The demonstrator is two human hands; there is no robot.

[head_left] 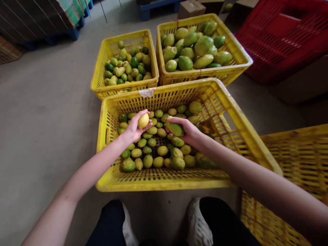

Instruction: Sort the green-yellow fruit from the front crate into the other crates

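Note:
Over the front yellow crate [164, 186], my left hand [134, 128] is closed around a yellow lemon [143, 121], which faces up from the palm. To its right, my right hand [188, 131] grips a larger, longer green lemon [176, 129]; its thumb lies along the top and the lower fingers are partly hidden. Below both hands, green and yellow lemons [159, 162] of mixed sizes cover much of the crate floor. Bigger ones lie toward the right side, partly hidden by my right forearm.
Behind stand two more yellow crates: the left one [96, 73] holds small lemons, the right one [241, 59] large green fruit. A red crate [279, 37] leans at the upper right. Another yellow crate [302, 150] is beside my right arm. My shoes [201, 222] are close to the front crate.

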